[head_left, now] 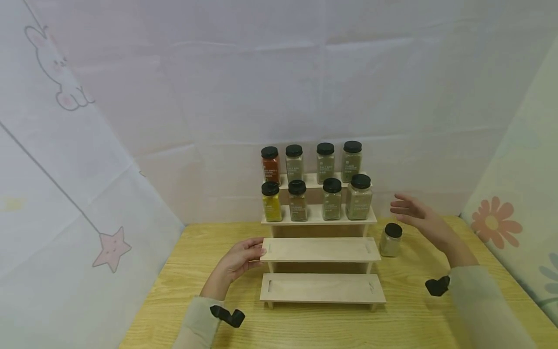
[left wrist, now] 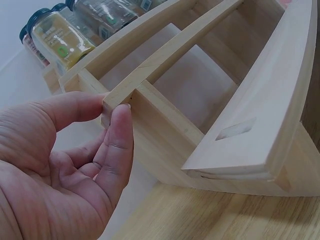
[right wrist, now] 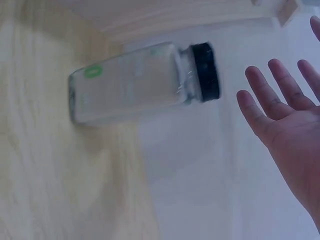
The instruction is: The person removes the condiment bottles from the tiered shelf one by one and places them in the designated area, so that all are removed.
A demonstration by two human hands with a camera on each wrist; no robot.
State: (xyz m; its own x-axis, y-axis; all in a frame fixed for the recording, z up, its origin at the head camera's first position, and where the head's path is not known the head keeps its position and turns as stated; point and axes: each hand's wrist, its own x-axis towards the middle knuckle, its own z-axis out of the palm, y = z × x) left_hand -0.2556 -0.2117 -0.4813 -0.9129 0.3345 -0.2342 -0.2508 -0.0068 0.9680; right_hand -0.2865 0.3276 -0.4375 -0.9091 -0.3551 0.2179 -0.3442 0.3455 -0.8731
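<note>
A wooden tiered spice rack (head_left: 322, 288) stands on the table. My left hand (head_left: 240, 258) pinches the left end of its second step from the front; in the left wrist view the thumb and fingers (left wrist: 120, 135) close on that board's edge. Above and beyond a spice jar (head_left: 390, 241) with a black lid, upright on the table right of the rack, my right hand (head_left: 420, 220) is raised with its fingers spread. In the right wrist view that hand is apart from the jar (right wrist: 135, 82) and holds nothing.
Several spice jars with black lids, among them a yellow one (head_left: 272, 203) and a red one (head_left: 271, 167), stand on the upper two steps. Behind the rack hangs a pale cloth (head_left: 279, 97). Wood-grain tabletop (head_left: 183, 276) surrounds the rack.
</note>
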